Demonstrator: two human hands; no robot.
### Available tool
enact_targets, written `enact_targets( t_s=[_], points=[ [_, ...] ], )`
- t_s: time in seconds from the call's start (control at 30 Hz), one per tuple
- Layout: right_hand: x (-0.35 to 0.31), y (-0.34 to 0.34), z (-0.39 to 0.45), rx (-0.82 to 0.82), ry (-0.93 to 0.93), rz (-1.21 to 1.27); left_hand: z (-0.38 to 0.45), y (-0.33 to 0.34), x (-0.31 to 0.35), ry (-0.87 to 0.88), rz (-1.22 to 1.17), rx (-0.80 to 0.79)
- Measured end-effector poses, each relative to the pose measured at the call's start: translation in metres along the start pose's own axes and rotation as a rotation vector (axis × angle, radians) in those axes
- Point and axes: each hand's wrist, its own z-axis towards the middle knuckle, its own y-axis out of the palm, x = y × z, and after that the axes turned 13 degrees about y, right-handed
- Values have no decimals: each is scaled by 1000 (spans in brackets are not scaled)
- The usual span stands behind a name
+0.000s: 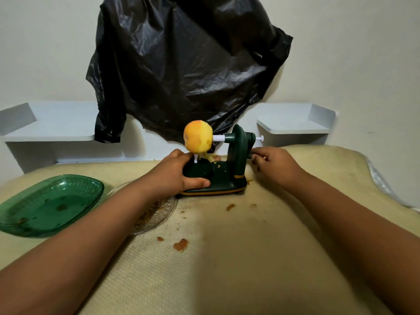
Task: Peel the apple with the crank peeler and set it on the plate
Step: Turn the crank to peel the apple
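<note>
Currently apple (198, 138) sits on the crank peeler (223, 169) spindle, above and between both hands. Left hand (181, 171) grips the peeler base; right hand (273, 161) pinches the crank handle. Green plate (48, 204) left of left hand on surface (227, 258).

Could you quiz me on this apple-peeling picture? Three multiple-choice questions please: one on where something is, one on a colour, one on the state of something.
1. Where is the apple?
A. On the green plate
B. Mounted on the peeler's prongs
C. In the right hand

2. What colour is the peeler?
A. Dark green
B. Red
C. White

3. What is the left hand doing?
A. Resting flat on the mat
B. Holding a knife
C. Gripping the peeler's base

Answers: 1 B, the apple sits on the white shaft above the base. 2 A, its body is dark green with a gold band. 3 C, its thumb and fingers wrap the base, while the right hand is at the crank side.
</note>
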Motion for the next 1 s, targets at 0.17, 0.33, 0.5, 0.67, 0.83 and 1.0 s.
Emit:
enact_targets(
  t_s=[0.17,0.33,0.5,0.67,0.83,1.0],
  points=[
    [0,-11,-12,-47,-82,-229,2,0,2,-35,16,-13],
    [-12,-29,-28,-77,-177,-449,1,-2,4,-51,1,-37],
    [-26,-48,-45,-134,-226,-588,-1,-4,5,-63,-4,-63],
    [-31,-65,-54,-135,-308,-643,-2,-6,7,-56,-3,-81],
    [-42,-83,-59,-55,-374,-630,-4,-5,7,-66,-36,-77],
    [-54,-100,-54,21,-424,-595,-3,-5,6,-56,-50,-82]
  ],
)
